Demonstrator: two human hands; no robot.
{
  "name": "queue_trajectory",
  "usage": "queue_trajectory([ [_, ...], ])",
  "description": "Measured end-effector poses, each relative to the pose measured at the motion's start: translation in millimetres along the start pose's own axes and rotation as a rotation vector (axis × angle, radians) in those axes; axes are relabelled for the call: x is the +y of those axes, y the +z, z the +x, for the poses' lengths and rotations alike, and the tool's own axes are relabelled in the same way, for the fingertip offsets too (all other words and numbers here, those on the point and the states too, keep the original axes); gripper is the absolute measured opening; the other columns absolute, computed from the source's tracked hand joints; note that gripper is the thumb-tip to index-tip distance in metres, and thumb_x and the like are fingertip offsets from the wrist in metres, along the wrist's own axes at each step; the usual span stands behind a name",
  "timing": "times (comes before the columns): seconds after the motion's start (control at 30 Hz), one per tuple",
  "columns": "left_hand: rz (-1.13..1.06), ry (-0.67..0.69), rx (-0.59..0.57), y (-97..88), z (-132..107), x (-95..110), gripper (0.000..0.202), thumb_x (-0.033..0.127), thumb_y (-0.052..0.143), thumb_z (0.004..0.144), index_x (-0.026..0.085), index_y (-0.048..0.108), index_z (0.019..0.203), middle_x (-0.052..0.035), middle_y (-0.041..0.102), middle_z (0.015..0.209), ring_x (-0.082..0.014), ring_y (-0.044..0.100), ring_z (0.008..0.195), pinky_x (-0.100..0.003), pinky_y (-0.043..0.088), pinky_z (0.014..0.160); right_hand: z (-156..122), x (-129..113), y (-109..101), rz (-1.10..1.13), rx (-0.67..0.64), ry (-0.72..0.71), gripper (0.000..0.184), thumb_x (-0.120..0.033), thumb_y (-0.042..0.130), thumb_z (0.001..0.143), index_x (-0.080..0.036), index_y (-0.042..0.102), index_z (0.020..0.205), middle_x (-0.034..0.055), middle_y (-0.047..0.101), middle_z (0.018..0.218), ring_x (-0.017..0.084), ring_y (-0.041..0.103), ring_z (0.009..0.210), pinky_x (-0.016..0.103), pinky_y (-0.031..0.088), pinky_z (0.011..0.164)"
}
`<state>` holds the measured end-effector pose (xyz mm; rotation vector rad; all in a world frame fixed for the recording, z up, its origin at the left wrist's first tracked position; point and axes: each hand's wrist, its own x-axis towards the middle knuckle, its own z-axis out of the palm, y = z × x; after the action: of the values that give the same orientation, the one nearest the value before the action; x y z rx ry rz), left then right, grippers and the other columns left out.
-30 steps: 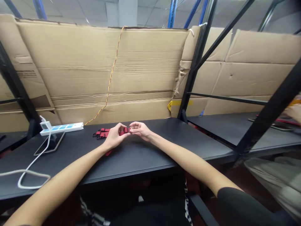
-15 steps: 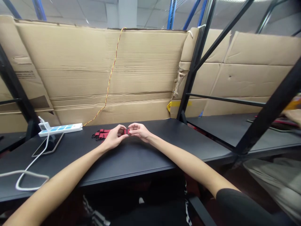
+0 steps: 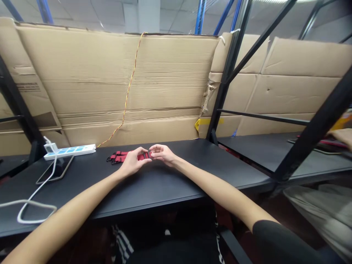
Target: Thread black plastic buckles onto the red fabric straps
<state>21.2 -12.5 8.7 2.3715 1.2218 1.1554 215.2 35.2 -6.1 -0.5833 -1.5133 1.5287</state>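
Red webbing straps with black clips at their left end lie on the black table. My left hand is closed on the strap's right part, with thumb and fingers on either side of it. Between the two hands a small dark buckle or slider shows on the red webbing. My right hand pinches the strap's right end with its fingertips. The fingers partly cover the strap, so the fine detail of the buckle is hidden.
A white power strip with a plugged-in charger stands at the back left. In front of it lies a phone beside a white cable. Cardboard walls the back. At far right is another person's hand.
My hands stay almost in place, and more red webbing and the dark buckle show between them. The other person's hand at far right has shifted slightly.
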Motion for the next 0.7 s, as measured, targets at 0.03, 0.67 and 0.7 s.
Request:
queue_trajectory([
  [0.03,-0.013,0.004,0.000,0.1,0.2,0.4,0.036,0.045,0.067,0.074,0.018,0.062,0.097,-0.0004,0.066,0.076,-0.0155,0.058,0.067,-0.026,0.046,0.064,-0.2,-0.1,0.0,0.004,-0.010,0.001,0.038,-0.020,0.081,0.056,-0.018,0.066,0.091,0.0004,0.066,0.077,0.012,0.062,0.070,0.029,0.052,0.072],
  [0.67,0.214,-0.021,-0.125,-20.6,7.9,-16.8,0.031,0.038,0.048,0.085,0.020,0.072,0.082,-0.0029,0.073,0.080,-0.0180,0.062,0.069,-0.026,0.044,0.064,11.2,-11.9,-32.2,-0.264,0.205,0.127,0.024,-0.015,0.059,0.061,-0.015,0.069,0.083,-0.0014,0.058,0.055,0.008,0.042,0.044,0.021,0.030,0.043],
  [0.7,0.239,0.001,-0.156,-21.5,7.8,-18.0,0.029,0.037,0.048,0.085,0.021,0.072,0.082,-0.0026,0.072,0.081,-0.0181,0.062,0.070,-0.026,0.043,0.065,11.5,-13.4,-36.8,-0.327,0.207,0.132,0.024,-0.015,0.056,0.061,-0.015,0.069,0.082,-0.0015,0.057,0.054,0.008,0.041,0.043,0.021,0.029,0.042],
])
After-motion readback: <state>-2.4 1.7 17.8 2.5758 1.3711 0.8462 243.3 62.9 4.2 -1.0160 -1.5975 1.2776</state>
